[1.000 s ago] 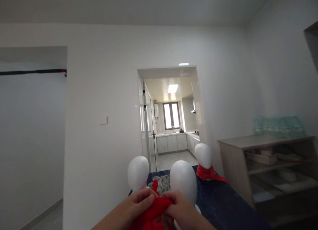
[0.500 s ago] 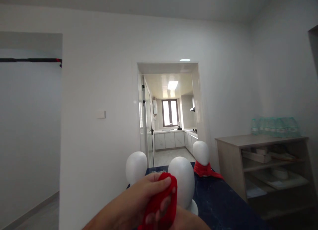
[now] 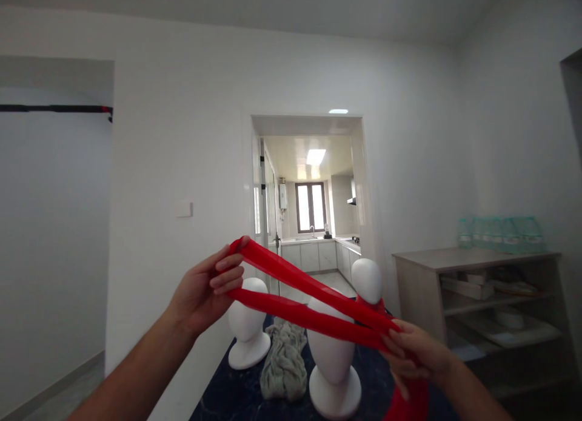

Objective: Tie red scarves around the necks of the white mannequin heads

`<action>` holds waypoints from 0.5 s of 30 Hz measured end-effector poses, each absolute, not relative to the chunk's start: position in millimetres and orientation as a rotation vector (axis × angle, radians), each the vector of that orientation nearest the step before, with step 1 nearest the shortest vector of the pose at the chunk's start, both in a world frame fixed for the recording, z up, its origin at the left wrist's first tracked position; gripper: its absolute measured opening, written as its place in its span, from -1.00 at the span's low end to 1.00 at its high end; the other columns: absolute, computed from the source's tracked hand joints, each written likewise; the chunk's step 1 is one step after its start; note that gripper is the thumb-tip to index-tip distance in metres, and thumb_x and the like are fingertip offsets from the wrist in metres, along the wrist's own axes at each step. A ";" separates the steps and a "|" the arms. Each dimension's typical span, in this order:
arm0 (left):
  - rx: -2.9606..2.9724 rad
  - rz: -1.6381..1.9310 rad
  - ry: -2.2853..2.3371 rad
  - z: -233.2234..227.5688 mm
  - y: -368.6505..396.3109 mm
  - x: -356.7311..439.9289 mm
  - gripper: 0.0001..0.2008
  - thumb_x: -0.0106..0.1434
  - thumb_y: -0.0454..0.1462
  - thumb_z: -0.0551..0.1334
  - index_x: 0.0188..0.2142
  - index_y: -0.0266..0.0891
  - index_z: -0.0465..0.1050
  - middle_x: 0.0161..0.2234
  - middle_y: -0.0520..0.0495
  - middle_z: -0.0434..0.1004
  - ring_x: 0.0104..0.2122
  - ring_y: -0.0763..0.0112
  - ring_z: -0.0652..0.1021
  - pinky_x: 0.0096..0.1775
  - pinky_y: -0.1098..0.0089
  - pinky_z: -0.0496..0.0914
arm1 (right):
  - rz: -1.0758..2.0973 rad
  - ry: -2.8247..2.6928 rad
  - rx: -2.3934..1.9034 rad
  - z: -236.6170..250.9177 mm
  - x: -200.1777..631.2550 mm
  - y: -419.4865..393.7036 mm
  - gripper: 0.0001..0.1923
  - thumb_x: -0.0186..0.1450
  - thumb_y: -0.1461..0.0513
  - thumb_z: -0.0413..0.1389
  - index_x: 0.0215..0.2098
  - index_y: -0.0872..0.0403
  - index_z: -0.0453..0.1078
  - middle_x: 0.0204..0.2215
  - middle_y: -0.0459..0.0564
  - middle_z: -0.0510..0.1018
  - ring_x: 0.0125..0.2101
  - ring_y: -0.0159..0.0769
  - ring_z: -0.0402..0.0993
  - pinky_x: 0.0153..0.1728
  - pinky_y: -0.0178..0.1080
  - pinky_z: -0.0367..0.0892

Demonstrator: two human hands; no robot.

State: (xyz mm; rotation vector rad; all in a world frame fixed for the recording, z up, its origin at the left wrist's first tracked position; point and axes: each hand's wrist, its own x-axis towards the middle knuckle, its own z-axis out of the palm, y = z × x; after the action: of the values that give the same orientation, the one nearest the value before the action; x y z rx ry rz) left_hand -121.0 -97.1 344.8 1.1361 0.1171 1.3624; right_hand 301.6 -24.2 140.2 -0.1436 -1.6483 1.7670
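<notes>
A red scarf (image 3: 291,275) is stretched between my hands in two long strands, in front of the white mannequin heads. My left hand (image 3: 207,290) is closed around its higher end. Lower at the right, my right hand (image 3: 416,354) grips the other end, and more red cloth hangs below it. Behind the strands stands the nearest mannequin head (image 3: 331,357), its upper part partly covered by the scarf. Another mannequin head (image 3: 248,318) stands to the left, near my left hand. Farther back at the right, a third mannequin head (image 3: 366,280) has red cloth around its neck.
A crumpled grey scarf (image 3: 284,363) lies between the two front heads on the dark blue table (image 3: 222,384). At the right, a wooden shelf unit (image 3: 418,306) carries several bottles (image 3: 509,233) on top. A doorway beyond the table opens into a kitchen.
My hands were close together on the bunched red scarf. They have moved apart, left hand up and left, right hand to the right, pulling the scarf out long.
</notes>
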 end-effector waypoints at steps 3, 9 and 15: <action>1.108 1.363 0.110 343.2 -94.1 -123.2 -0.66 0.62 -0.33 -0.06 0.01 -0.42 0.47 -0.58 0.21 0.30 -0.71 0.67 0.40 -0.67 0.65 0.33 | 1.736 -1.563 -0.218 172.1 342.1 -26.8 -0.72 0.50 0.04 0.19 -0.28 0.03 0.35 -0.64 -0.36 0.30 -0.82 -0.65 -0.15 -0.70 -0.38 0.46; 1.056 1.429 0.097 337.0 -85.5 -116.0 -0.70 0.61 -0.35 -0.01 -0.19 -0.33 0.46 -0.61 0.22 0.26 -0.70 0.66 0.38 -0.63 0.61 0.36 | 1.598 -1.519 -0.284 225.6 394.5 -38.1 -0.81 0.46 0.09 0.26 -0.22 -0.01 0.40 -0.69 -0.43 0.15 -0.81 -0.64 -0.32 -0.79 -0.43 0.38; 0.959 1.382 0.234 304.2 -51.3 -108.5 -0.72 0.57 -0.39 0.07 -0.28 -0.36 0.47 -0.65 0.23 0.17 -0.71 0.66 0.29 -0.56 0.56 0.43 | 1.566 -1.483 -0.407 221.5 422.0 -5.2 -0.72 0.44 0.14 0.29 0.07 0.04 0.51 -0.62 -0.38 0.24 -0.74 -0.62 -0.37 -0.80 -0.53 0.25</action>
State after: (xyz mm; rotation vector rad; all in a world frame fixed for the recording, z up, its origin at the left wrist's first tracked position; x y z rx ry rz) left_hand -108.5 -51.3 304.2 0.9588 0.2344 1.3823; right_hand 422.0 -5.2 221.5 -0.4067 -1.4833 1.5663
